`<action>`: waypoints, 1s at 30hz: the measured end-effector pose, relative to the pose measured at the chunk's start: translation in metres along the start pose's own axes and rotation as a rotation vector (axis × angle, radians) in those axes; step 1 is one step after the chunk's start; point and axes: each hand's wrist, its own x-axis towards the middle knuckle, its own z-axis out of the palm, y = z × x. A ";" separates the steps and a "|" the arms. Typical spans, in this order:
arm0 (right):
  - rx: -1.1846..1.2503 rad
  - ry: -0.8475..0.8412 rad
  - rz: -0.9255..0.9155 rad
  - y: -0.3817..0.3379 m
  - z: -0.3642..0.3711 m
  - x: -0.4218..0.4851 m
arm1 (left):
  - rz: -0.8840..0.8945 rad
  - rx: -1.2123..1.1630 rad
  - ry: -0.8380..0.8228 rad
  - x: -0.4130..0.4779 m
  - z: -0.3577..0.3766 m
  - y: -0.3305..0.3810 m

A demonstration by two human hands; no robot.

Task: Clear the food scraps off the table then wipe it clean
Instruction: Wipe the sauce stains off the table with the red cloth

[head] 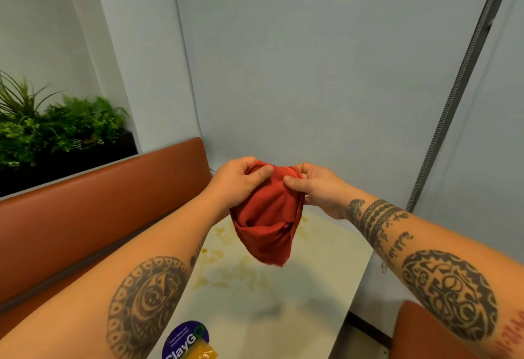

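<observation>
A red cloth (pixel 266 219) hangs bunched in the air above the pale table (pixel 326 287). My left hand (pixel 238 181) grips its upper left edge, thumb across the fabric. At the upper right edge my right hand (pixel 314 188) pinches the cloth between thumb and fingers. Yellowish-brown smears and crumbs (pixel 221 248) mark the tabletop under and left of the cloth.
An orange-brown padded bench (pixel 85 216) runs along the left, with a black planter of green plants (pixel 56 137) behind it. A round purple sticker (pixel 185 338) and a yellow piece (pixel 202 351) lie at the table's near edge. Another orange seat (pixel 419 333) is at the lower right.
</observation>
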 end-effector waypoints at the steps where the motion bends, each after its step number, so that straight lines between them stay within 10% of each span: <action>1: 0.057 0.046 0.000 0.000 0.000 -0.001 | 0.017 0.090 -0.001 0.000 -0.004 -0.001; 5: 0.122 0.107 -0.013 -0.003 -0.003 -0.003 | 0.068 0.225 0.052 -0.004 -0.017 -0.008; 13: 0.429 0.407 0.194 0.002 -0.019 0.007 | -0.122 -0.416 0.293 0.001 -0.021 -0.004; 19: -0.184 0.478 0.402 0.031 -0.027 -0.008 | -0.142 -0.452 0.243 0.007 -0.026 0.000; 27: -0.196 -0.028 -0.128 0.004 0.038 -0.011 | -0.043 -0.369 -0.069 0.002 -0.002 0.028; 30: -0.091 0.030 -0.127 0.000 0.052 -0.007 | -0.003 -0.313 -0.074 0.003 -0.009 0.031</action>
